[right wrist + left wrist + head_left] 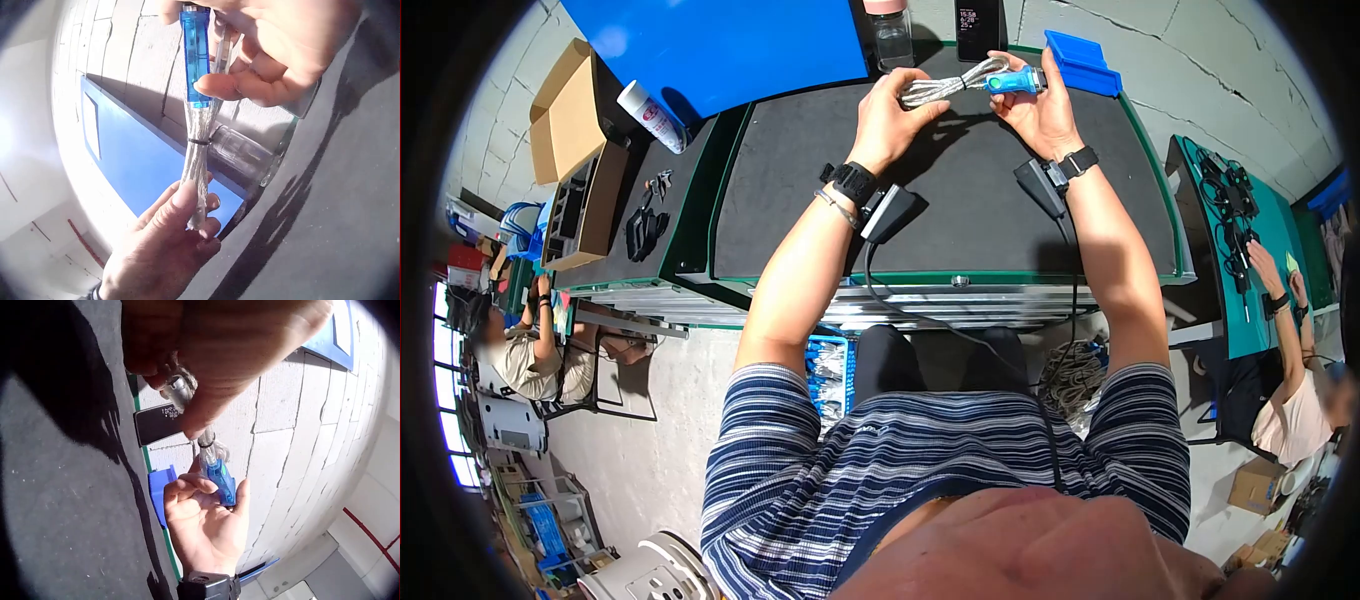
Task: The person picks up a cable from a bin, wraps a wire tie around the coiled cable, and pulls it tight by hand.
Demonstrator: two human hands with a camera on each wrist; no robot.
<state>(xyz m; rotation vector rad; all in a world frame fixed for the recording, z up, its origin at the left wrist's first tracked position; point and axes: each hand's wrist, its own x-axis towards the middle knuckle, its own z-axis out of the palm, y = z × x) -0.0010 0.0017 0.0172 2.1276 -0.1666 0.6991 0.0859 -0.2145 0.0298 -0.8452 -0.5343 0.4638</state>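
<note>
Dark worktop (960,220) beneath; left hand (888,118) raised, pinching coiled cable (199,161); right hand (1045,118) raised, pinching blue connector (196,53).

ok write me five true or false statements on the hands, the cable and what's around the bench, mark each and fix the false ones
1. The right hand holds the translucent blue plastic connector. True.
2. One hand is empty. False: the left hand grips the silvery looped cable.
3. A thin black tie binds the cable. True.
4. Every cardboard box is shut. False: the brown cardboard box has its lid raised.
5. The pink-lidded clear jar stands between the flat blue panel and the black rectangular phone. True.
</note>
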